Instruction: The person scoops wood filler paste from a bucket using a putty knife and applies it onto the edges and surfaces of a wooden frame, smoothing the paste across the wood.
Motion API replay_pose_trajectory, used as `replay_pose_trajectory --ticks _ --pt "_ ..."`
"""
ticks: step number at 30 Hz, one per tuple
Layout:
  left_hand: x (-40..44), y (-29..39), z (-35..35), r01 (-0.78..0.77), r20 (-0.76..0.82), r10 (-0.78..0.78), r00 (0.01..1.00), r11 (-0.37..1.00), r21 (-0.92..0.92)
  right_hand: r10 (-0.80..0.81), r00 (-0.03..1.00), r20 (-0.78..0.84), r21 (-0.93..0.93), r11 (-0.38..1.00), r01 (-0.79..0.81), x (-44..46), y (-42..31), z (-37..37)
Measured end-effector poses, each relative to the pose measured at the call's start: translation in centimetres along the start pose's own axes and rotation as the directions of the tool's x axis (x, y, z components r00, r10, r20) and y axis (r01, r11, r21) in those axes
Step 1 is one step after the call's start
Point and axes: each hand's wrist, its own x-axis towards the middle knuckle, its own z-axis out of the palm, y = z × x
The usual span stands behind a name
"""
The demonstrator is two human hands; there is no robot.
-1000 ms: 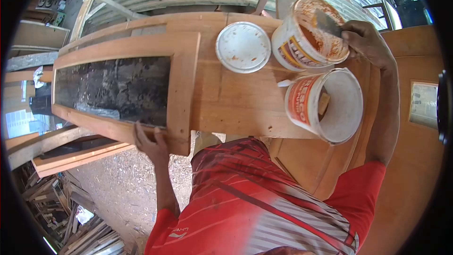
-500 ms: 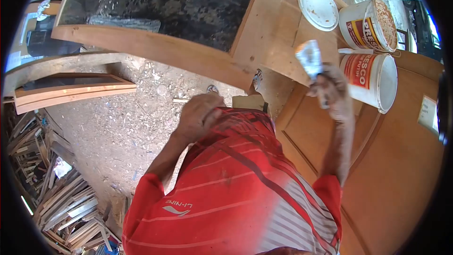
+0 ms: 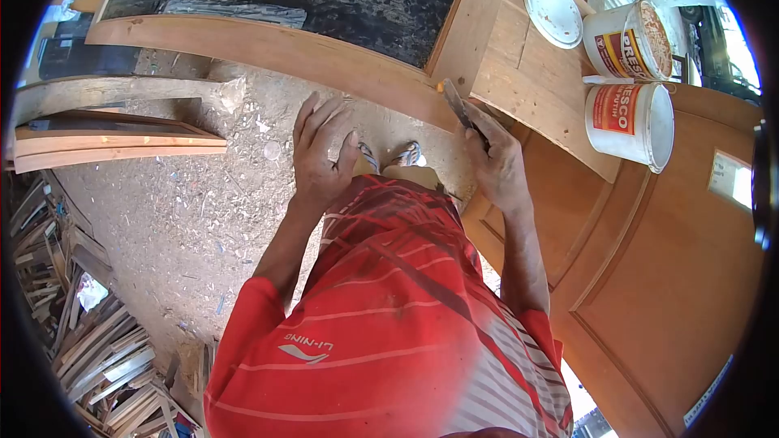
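Foremost, one red striped shirt (image 3: 365, 308), worn by the person. Next, left hand (image 3: 324, 158): fingers spread, thumb apart, held over the littered floor (image 3: 187, 219), nearest to the frame's lower rail. Right hand (image 3: 497, 158): fingers closed around one scraper (image 3: 456, 105), blade pointing up and away, a dab of orange-yellow matter at its tip. Blade stands near the frame's right-hand corner; whether it touches the wood is hard to tell from this angle.

Beyond the hands, one wooden frame (image 3: 243, 40) with a dark, smeared inset, lying on a wooden board (image 3: 519, 81). On the board, to the right: one white bucket with a red-orange label (image 3: 617, 113), tilted in view; just past it, a second bucket with putty-coated inside (image 3: 608, 49); beside that, one round white lid (image 3: 553, 12), spotted.
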Motion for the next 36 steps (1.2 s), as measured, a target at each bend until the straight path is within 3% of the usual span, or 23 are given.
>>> replay_pose_trajectory --ticks 3,8,11,14,17,19,20,24,28,32,35,36 --pt "1.2 -0.4 0.8 -0.063 -0.005 0.064 0.998 0.996 0.057 -0.156 0.984 -0.082 -0.079 0.986 0.15 0.3 1.1 1.1" --pt "5.9 3.6 6.1 -0.15 0.193 0.128 0.973 0.983 0.105 0.115 0.987 -0.116 0.212 0.973 -0.089 -0.9 0.8 0.7" --pt "4.3 2.7 7.3 -0.255 0.483 0.361 0.798 0.928 -0.271 0.183 0.971 -0.152 0.256 0.957 -0.14 -1.4 0.6 0.4" --pt "4.5 1.9 2.5 -0.028 0.67 0.451 0.59 0.84 -0.541 0.16 0.965 -0.21 0.205 0.972 -0.116 -1.7 0.1 2.0" --pt "6.9 -1.8 0.3 -0.173 0.43 0.429 0.794 0.839 -0.516 0.14 0.948 -0.287 0.036 0.99 -0.136 -1.2 -2.3 4.9" --pt "8.6 -4.9 -1.8 -0.123 0.381 0.285 0.88 0.909 -0.397 0.117 0.918 -0.379 -0.042 0.989 -0.143 -0.8 -3.6 7.2" --pt "9.8 -6.3 -2.8 -0.146 0.356 0.275 0.893 0.926 -0.349 0.052 0.912 -0.407 -0.145 0.982 -0.121 -0.7 -3.4 8.4" --pt "13.7 -11.5 -4.5 -0.178 0.291 0.258 0.921 0.945 -0.273 0.116 0.933 -0.34 -0.32 0.919 -0.231 -0.1 -4.9 11.8" --pt "15.1 -14.3 -4.2 -0.189 0.336 0.284 0.898 0.938 -0.29 0.288 0.918 -0.271 -0.295 0.883 -0.365 0.6 -8.2 11.8" --pt "15.3 -14.3 -3.6 -0.249 0.315 0.344 0.884 0.919 -0.305 0.217 0.904 -0.369 -0.284 0.9 -0.332 1.4 -7.3 14.8" --pt "15.4 -14.1 -3.3 -0.255 0.258 0.346 0.902 0.91 -0.325 0.285 0.908 -0.308 -0.249 0.897 -0.366 1.2 -9.0 13.9" --pt "15.5 -14.1 -3.2 -0.266 0.255 0.356 0.899 0.907 -0.327 0.256 0.899 -0.355 -0.231 0.908 -0.35 1.7 -9.1 13.7"
